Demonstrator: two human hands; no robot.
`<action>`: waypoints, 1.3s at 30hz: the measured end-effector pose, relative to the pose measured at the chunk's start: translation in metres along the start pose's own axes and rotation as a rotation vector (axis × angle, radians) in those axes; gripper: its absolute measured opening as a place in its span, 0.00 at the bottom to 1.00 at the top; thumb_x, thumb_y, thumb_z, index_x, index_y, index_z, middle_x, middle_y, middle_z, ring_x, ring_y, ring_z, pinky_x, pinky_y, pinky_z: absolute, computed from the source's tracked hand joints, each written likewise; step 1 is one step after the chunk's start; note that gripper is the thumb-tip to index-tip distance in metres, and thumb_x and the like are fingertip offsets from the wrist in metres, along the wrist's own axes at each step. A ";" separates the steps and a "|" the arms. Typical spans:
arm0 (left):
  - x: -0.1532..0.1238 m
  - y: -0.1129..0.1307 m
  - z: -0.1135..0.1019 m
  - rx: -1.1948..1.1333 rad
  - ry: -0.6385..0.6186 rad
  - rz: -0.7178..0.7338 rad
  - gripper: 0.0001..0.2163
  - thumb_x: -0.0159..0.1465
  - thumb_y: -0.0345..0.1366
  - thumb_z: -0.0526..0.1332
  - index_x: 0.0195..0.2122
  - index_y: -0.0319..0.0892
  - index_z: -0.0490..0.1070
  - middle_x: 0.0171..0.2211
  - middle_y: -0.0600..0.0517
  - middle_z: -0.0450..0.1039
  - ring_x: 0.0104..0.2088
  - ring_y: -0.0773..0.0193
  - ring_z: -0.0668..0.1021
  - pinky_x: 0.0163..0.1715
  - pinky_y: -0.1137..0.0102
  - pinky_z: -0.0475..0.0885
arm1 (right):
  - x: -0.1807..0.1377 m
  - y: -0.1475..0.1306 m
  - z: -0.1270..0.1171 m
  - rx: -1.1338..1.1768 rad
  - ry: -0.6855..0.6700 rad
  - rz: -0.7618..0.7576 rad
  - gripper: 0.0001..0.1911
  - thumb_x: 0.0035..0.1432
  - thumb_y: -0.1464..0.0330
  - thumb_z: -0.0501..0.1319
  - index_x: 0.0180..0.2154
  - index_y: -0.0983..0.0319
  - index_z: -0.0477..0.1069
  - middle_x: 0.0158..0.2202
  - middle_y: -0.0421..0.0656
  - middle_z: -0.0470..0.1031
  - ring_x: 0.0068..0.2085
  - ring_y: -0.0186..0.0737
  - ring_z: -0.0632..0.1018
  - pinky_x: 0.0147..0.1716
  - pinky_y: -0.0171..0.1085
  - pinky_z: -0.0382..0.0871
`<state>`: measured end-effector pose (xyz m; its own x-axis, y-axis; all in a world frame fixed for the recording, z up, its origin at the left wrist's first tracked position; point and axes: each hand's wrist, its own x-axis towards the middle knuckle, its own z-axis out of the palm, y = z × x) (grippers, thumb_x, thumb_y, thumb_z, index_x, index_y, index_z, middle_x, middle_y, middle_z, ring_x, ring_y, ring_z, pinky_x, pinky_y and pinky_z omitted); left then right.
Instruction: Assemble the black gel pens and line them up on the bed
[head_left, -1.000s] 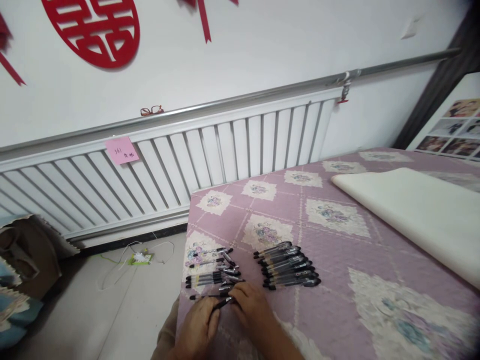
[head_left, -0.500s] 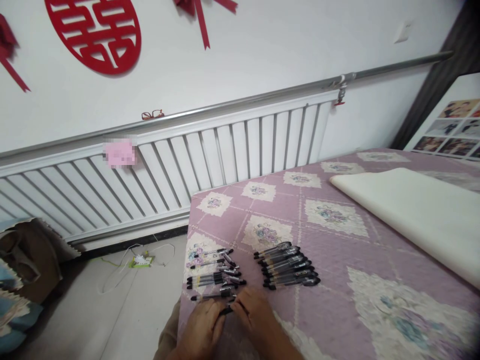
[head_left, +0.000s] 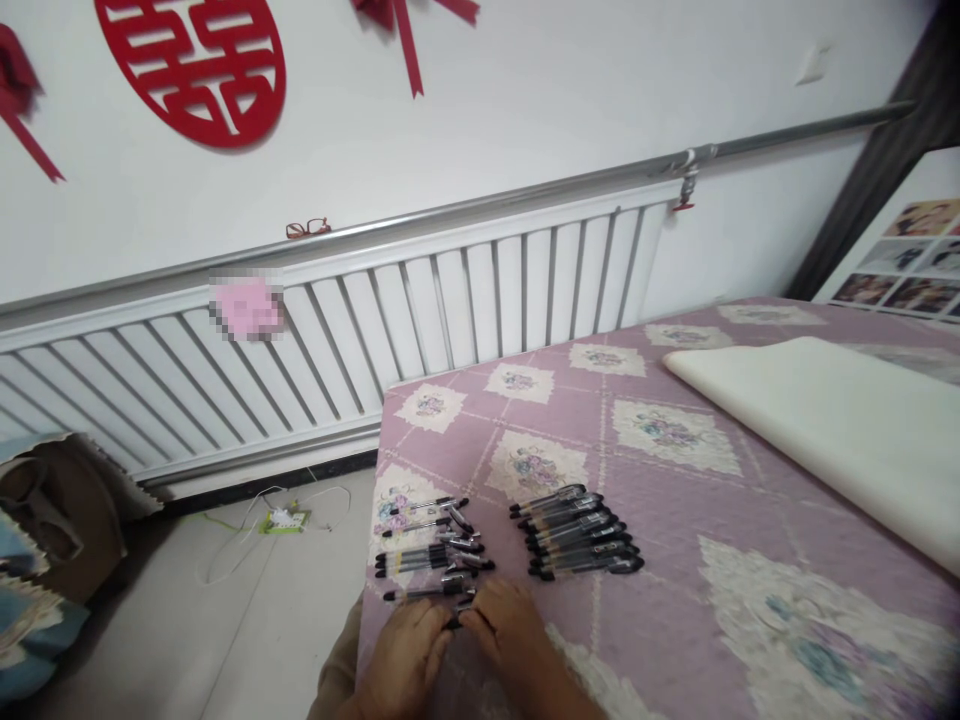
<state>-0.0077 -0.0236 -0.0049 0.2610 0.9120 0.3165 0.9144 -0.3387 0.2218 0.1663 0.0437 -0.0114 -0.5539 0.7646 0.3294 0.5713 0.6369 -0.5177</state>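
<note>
My left hand and my right hand meet low in the view, near the bed's left edge. Both are closed, fingers pinched around a black pen; only a short dark piece of it shows between them. Just beyond my fingers lies a clear-barrelled pen. Past it, several uncapped pens lie in a loose column, with black caps near their right ends. To the right, several capped pens lie side by side in a row, apart from my hands.
A purple floral bedspread lies under everything. At the right is a folded cream-coloured cloth or mat. A white radiator runs along the wall behind. On the floor at left are a power strip with cords and a brown bag-like item.
My hands stay around the pen and have moved very little; slightly less of its dark part shows between them. The whole view has shifted slightly. The other pens lie as before.
</note>
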 end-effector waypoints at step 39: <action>0.000 0.000 -0.002 -0.092 -0.006 -0.069 0.10 0.65 0.33 0.52 0.44 0.45 0.70 0.39 0.50 0.75 0.39 0.60 0.76 0.42 0.66 0.73 | 0.003 -0.015 -0.027 0.246 -0.080 0.150 0.06 0.56 0.67 0.57 0.28 0.60 0.69 0.31 0.42 0.74 0.36 0.40 0.72 0.37 0.38 0.61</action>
<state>-0.0080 -0.0241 -0.0029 0.2005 0.9351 0.2923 0.8981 -0.2947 0.3265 0.1727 0.0396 0.0189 -0.5260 0.8321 0.1761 0.4923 0.4667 -0.7347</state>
